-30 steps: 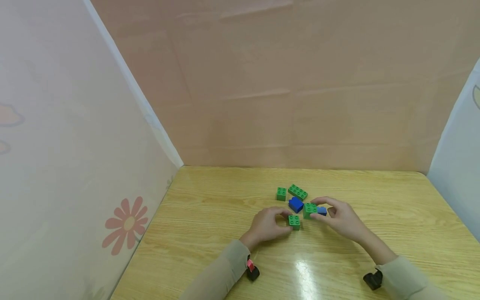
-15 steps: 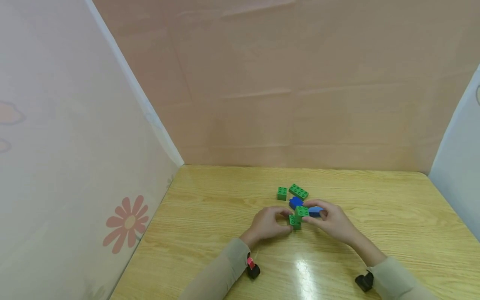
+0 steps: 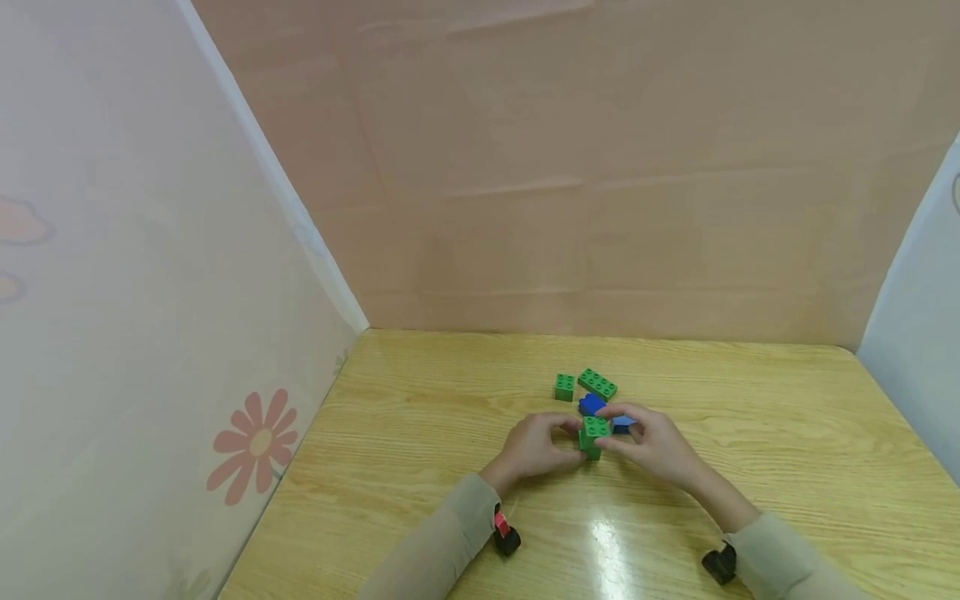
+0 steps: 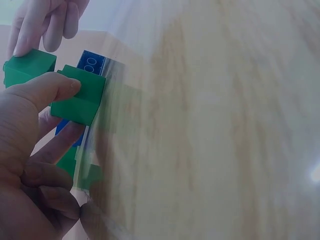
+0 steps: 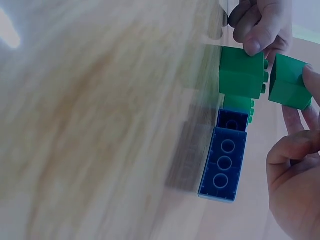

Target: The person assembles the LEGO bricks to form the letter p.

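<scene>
Left fingers (image 4: pixel 59 87) pinching lower green brick (image 5: pixel 242 73), right fingers (image 3: pixel 628 408) gripping upper green brick (image 3: pixel 596 428), dark-blue brick (image 3: pixel 591 404) partly hidden.

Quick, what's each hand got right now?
Left hand: pinching the lower green brick.
Right hand: pinching the upper green brick, above the other.

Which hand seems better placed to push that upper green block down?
Probably the right hand: it pinches the upper green block, held just above the lower green block, which the left hand grips.
</scene>
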`<state>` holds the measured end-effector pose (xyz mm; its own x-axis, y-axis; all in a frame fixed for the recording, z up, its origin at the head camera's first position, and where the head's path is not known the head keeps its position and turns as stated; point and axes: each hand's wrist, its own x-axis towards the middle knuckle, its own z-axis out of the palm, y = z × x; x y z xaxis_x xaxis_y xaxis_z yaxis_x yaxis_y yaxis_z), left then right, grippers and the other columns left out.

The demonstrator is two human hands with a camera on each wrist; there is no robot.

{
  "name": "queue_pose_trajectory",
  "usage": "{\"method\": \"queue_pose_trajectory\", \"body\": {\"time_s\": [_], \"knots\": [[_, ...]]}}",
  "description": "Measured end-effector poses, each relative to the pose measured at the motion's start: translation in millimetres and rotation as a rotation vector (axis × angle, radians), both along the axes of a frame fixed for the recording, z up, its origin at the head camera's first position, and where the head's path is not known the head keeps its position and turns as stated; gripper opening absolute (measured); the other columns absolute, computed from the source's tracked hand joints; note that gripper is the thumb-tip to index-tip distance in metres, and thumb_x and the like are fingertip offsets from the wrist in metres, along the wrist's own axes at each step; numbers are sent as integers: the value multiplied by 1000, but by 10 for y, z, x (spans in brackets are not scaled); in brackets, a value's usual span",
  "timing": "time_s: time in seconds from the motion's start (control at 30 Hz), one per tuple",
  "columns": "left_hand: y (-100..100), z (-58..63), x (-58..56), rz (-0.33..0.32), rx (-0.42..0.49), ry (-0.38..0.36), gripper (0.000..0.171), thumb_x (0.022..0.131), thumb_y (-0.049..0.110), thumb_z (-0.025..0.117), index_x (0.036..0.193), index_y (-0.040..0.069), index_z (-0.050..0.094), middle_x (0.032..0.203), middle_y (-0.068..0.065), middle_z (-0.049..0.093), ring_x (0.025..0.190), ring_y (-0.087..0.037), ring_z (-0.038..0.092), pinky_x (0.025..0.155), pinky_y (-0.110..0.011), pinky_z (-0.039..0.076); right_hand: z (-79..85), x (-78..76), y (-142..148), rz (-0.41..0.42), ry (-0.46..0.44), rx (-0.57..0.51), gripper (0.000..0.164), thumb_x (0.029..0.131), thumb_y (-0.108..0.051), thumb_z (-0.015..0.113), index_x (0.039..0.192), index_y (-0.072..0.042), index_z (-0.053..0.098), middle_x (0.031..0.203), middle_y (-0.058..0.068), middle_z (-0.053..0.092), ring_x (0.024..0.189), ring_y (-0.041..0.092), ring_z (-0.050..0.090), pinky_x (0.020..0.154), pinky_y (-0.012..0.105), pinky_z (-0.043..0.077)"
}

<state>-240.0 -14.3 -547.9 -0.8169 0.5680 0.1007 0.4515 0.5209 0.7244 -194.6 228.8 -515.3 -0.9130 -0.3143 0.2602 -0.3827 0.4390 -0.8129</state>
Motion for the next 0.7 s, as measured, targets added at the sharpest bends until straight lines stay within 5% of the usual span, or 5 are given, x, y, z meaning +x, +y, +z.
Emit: {"method": "queue_pose_trajectory", "body": {"time_s": [0.7], "knots": [[-1, 21, -2, -10, 20, -24, 40, 87, 39, 86, 124, 27, 76, 113, 24, 70, 109, 4, 61, 96, -27, 48, 12, -10, -42, -22, -20, 63, 40, 90, -28, 84, 124, -14, 70, 60, -6, 38, 50, 2, 28, 45, 24, 33]]}}
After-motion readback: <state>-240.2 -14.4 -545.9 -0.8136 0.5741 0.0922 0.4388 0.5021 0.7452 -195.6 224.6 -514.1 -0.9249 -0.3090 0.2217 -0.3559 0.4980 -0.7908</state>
